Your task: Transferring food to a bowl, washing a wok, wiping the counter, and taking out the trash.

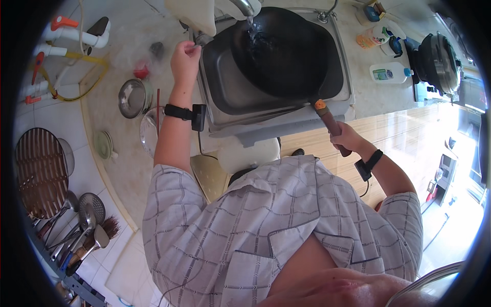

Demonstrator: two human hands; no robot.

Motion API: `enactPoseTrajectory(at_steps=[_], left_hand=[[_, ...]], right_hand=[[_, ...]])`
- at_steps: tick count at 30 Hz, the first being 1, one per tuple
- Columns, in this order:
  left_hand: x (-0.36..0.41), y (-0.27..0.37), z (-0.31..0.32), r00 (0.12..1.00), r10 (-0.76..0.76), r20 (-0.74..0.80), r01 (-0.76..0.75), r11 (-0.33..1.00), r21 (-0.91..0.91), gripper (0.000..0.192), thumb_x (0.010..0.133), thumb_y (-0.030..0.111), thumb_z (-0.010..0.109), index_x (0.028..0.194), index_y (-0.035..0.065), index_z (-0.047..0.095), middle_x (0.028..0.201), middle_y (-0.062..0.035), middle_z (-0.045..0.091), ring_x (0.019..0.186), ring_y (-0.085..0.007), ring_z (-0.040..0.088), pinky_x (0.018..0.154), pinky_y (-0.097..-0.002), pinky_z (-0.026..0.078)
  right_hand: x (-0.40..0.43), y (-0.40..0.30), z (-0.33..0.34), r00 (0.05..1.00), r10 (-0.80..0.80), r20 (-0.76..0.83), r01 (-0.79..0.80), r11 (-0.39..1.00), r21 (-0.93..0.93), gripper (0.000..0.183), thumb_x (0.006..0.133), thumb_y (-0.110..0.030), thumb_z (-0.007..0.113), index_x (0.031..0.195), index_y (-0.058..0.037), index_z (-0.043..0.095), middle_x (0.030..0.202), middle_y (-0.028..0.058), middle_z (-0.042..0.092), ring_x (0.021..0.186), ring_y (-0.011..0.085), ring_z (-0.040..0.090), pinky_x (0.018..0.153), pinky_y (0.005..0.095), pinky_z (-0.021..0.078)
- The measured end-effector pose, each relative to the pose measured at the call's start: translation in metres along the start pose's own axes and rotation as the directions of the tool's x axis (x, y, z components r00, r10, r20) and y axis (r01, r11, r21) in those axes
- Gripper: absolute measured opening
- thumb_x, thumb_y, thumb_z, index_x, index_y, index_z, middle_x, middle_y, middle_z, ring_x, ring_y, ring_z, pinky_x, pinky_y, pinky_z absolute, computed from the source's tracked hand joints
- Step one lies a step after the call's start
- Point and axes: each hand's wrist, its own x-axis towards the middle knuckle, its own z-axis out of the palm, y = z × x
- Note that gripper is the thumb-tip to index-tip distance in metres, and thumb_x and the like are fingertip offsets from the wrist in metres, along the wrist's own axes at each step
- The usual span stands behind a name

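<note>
My right hand (pixel 348 137) grips the brown wooden handle (pixel 330 122) of a large black wok (pixel 284 57). The wok rests tilted over the stainless steel sink (pixel 220 86), covering much of its basin. From the metal faucet (pixel 242 7) at the top, water runs into the wok's left side. My left hand (pixel 186 57) is raised at the sink's left rim, its fingers curled together near a small greyish, shiny thing. Whether the fingers hold that thing cannot be made out.
Left on the counter are a metal bowl (pixel 132 98), a green lidded cup (pixel 102 144) and a red object (pixel 141 70). Ladles (pixel 91 209) hang by the tiled wall. On the right stand a white bottle (pixel 389 73) and a black pot (pixel 435 63). A cream-coloured container (pixel 197 15) overhangs the sink's back left.
</note>
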Motion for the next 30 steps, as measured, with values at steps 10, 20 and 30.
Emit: enactPoseTrajectory(at_steps=[10, 20, 30], left_hand=[[0.017, -0.026, -0.009, 0.99, 0.134, 0.047, -0.142, 0.943, 0.302, 0.016, 0.063, 0.008, 0.071, 0.071, 0.0049, 0.057, 0.065, -0.0071, 0.053, 0.063, -0.0242, 0.053, 0.057, -0.0351, 0.043], [0.033, -0.043, -0.015, 0.993, -0.032, -0.115, 0.052, 0.984, 0.173, 0.024, 0.064, 0.015, 0.074, 0.078, 0.0043, 0.057, 0.063, -0.0063, 0.058, 0.057, -0.0196, 0.057, 0.054, -0.0315, 0.044], [-0.065, -0.026, -0.081, 0.981, -0.185, 0.059, 0.175, 0.973, 0.148, 0.026, 0.072, 0.016, 0.069, 0.094, 0.0063, 0.057, 0.075, -0.006, 0.06, 0.068, -0.0165, 0.058, 0.064, -0.0283, 0.046]], right_hand=[[-0.034, 0.004, -0.014, 0.961, -0.082, -0.262, 0.01, 0.964, -0.265, 0.021, 0.066, -0.003, 0.057, 0.085, 0.0002, 0.048, 0.065, 0.0071, 0.052, 0.054, 0.016, 0.054, 0.051, 0.0297, 0.0442], [-0.052, 0.017, -0.018, 0.7, -0.345, -0.626, -0.172, 0.769, -0.616, 0.046, 0.065, -0.005, 0.056, 0.109, -0.0042, 0.045, 0.09, 0.0197, 0.058, 0.085, 0.039, 0.055, 0.072, 0.0453, 0.0443], [-0.071, 0.044, -0.022, 0.52, -0.394, -0.758, -0.227, 0.792, -0.567, 0.052, 0.066, -0.003, 0.057, 0.116, -0.0097, 0.043, 0.101, 0.0158, 0.057, 0.089, 0.0359, 0.055, 0.074, 0.044, 0.0452]])
